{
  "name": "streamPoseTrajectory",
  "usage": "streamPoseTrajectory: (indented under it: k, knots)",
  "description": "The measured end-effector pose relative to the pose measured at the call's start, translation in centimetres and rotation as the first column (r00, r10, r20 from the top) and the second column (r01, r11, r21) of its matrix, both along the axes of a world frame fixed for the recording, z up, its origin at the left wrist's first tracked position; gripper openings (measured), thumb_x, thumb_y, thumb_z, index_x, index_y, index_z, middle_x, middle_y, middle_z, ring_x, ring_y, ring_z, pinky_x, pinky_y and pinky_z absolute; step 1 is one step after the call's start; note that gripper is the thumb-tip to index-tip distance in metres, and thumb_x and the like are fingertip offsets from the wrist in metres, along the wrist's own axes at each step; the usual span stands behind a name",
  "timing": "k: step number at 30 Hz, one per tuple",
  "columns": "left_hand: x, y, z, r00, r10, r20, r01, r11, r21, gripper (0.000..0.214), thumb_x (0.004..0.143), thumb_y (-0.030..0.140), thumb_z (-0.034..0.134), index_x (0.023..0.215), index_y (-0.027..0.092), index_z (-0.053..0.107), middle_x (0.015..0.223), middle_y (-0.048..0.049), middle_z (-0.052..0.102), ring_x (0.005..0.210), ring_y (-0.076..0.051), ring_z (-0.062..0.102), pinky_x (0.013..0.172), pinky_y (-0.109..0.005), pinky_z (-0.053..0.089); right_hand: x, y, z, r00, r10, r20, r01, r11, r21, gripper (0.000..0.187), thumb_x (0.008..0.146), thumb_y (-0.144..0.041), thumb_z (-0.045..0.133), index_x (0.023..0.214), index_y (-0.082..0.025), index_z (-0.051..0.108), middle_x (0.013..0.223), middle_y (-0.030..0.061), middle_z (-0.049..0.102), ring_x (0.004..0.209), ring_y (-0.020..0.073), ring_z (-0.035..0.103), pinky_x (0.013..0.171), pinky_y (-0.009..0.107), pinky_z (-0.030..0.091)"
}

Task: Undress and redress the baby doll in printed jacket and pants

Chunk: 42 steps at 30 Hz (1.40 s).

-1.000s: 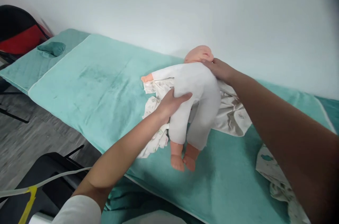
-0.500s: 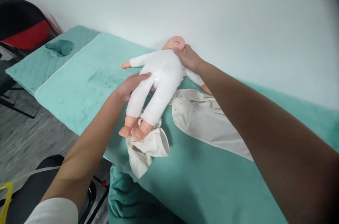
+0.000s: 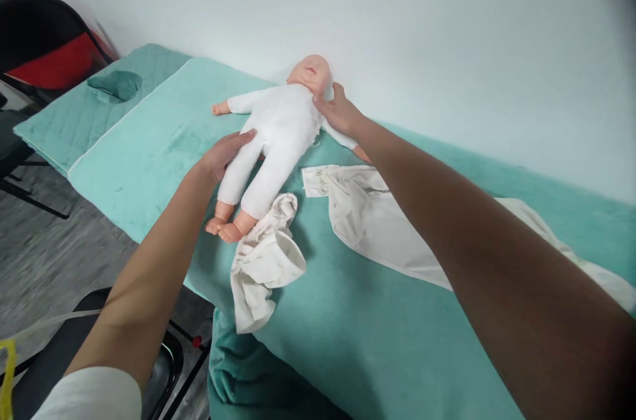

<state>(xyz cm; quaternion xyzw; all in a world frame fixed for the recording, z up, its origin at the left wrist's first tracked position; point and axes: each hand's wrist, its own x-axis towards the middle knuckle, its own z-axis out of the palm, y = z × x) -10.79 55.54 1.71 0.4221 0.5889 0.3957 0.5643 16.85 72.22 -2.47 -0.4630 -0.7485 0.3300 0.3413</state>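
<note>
A baby doll (image 3: 285, 122) with a white cloth body lies face up on the teal cover, its head toward the wall. My left hand (image 3: 229, 150) grips its thigh at the left, thumb on top and the other fingers mostly hidden underneath. At the doll's neck and shoulder, my right hand (image 3: 340, 110) holds on with the thumb in front and the fingers behind. A crumpled small white garment (image 3: 263, 267) lies just below the doll's feet. To the right is a larger white garment (image 3: 368, 221) with snaps, partly covered by my right forearm.
The teal-covered bed (image 3: 149, 135) runs along a white wall (image 3: 422, 29). A face hole (image 3: 115, 85) sits at its left end. Black chairs stand at the far left (image 3: 44, 29) and lower left (image 3: 54, 347). Bunched teal cloth (image 3: 238, 367) hangs at the near edge.
With both hands on it, the doll has moved left and toward the wall, and now lies flatter with more of its face showing. More of both garments is uncovered.
</note>
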Motion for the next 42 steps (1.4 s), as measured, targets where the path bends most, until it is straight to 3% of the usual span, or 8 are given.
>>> streamPoseTrajectory:
  k: [4,7,14,18,23,26,37,42]
  knots:
    - [1.3,-4.2,0.8,0.8,0.408,-0.439,-0.261,0.897,0.358,0.038,0.091,0.039,0.068,0.122,0.019,0.061,0.129,-0.0112,0.066,0.117,-0.027,0.064,0.101,-0.044,0.053,5.0,-3.5,-0.4,0.966,-0.114,0.233,0.157,0.972,-0.173,0.092,0.092,-0.075,0.049,0.159,-0.015,0.032,0.146,0.0196,0.061,0.128,0.0381,0.062,0.115,0.057,0.045]
    - [3.6,-11.1,1.1,0.623,0.492,-0.607,-0.008,0.781,0.625,0.025,0.096,0.035,0.059,0.117,0.021,0.062,0.121,-0.01,0.067,0.119,-0.026,0.062,0.103,-0.044,0.052,10.2,-6.2,-1.5,0.92,-0.234,0.315,0.255,0.966,-0.028,0.069,0.096,-0.063,0.044,0.143,-0.014,0.054,0.137,0.0199,0.067,0.126,0.0375,0.062,0.113,0.055,0.045]
    - [9.8,-23.8,-3.6,0.346,0.297,-0.89,0.259,0.882,0.395,0.067,0.091,0.052,0.067,0.146,0.018,0.051,0.14,-0.0223,0.063,0.126,-0.042,0.059,0.1,-0.057,0.05,23.2,-14.6,-3.3,0.717,-0.482,0.504,0.397,0.876,0.273,0.047,0.097,-0.06,0.04,0.079,-0.024,0.063,0.1,0.0221,0.07,0.106,0.0368,0.061,0.099,0.055,0.044]
    - [10.5,-23.7,-5.0,0.396,0.188,-0.899,0.122,0.959,0.254,0.05,0.095,0.032,0.055,0.143,0.017,0.055,0.13,-0.0203,0.071,0.119,-0.04,0.066,0.101,-0.058,0.05,25.7,-19.5,-1.7,0.664,-0.381,0.644,0.354,0.918,0.178,0.046,0.093,-0.068,0.05,0.079,-0.025,0.059,0.085,0.0167,0.07,0.078,0.0294,0.06,0.076,0.045,0.046]
    - [12.4,-25.3,-1.7,0.826,0.008,-0.563,0.195,0.934,0.299,0.029,0.093,0.029,0.057,0.118,0.022,0.07,0.118,-0.007,0.077,0.103,-0.026,0.072,0.095,-0.04,0.056,23.7,-24.0,1.6,0.553,-0.211,0.806,0.217,0.97,0.106,0.033,0.095,-0.048,0.053,0.111,-0.021,0.066,0.116,0.0162,0.073,0.096,0.0314,0.065,0.074,0.039,0.044]
    - [14.7,-27.3,0.4,0.916,-0.142,-0.375,0.293,0.875,0.384,0.022,0.096,0.038,0.059,0.107,0.023,0.071,0.105,-0.0035,0.076,0.096,-0.022,0.07,0.093,-0.036,0.056,21.2,-27.4,3.9,0.592,-0.273,0.759,0.126,0.961,0.248,0.033,0.1,-0.041,0.045,0.115,-0.021,0.065,0.12,0.014,0.07,0.101,0.0307,0.065,0.07,0.037,0.042]
    - [21.3,-25.3,3.9,0.797,0.002,-0.604,0.541,0.441,0.716,0.015,0.099,0.028,0.053,0.106,0.021,0.064,0.154,-0.0155,0.052,0.147,-0.029,0.044,0.123,-0.048,0.034,14.9,-42.9,13.0,0.677,-0.29,0.677,-0.15,0.846,0.512,0.031,0.105,-0.036,0.04,0.096,-0.025,0.068,0.101,0.0069,0.068,0.067,0.0173,0.053,0.055,0.031,0.024]
    - [23.0,-21.5,5.3,0.662,0.01,-0.75,0.612,0.572,0.547,0.016,0.099,0.027,0.048,0.112,0.023,0.057,0.101,-0.0082,0.073,0.102,-0.028,0.068,0.098,-0.043,0.049,15.9,-45.9,14.3,0.75,-0.259,0.608,-0.045,0.898,0.438,0.024,0.103,-0.039,0.045,0.102,-0.028,0.067,0.104,0.007,0.07,0.074,0.0216,0.06,0.056,0.032,0.033]
